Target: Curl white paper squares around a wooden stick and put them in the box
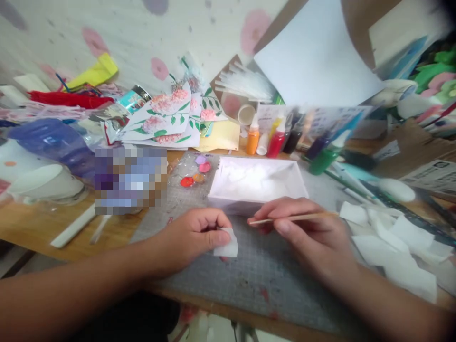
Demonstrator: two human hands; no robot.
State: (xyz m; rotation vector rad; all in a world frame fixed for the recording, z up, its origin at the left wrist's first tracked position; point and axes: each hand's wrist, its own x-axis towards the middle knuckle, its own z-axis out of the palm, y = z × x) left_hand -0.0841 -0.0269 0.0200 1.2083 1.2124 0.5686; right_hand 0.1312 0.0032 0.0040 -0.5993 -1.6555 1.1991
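Pinching a white paper piece, the left hand points inward over the gray mat; the right hand, likewise angled, grips a thin stick before the white box. Bare mat reaches toward the desk's front edge.

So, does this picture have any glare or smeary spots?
Head view: glare washes out the inside of the white box; head view: the green bottle and white scraps at right look smeared, the left hand and its white piece clearer; head view: a pixelated patch at left hides what lies there.
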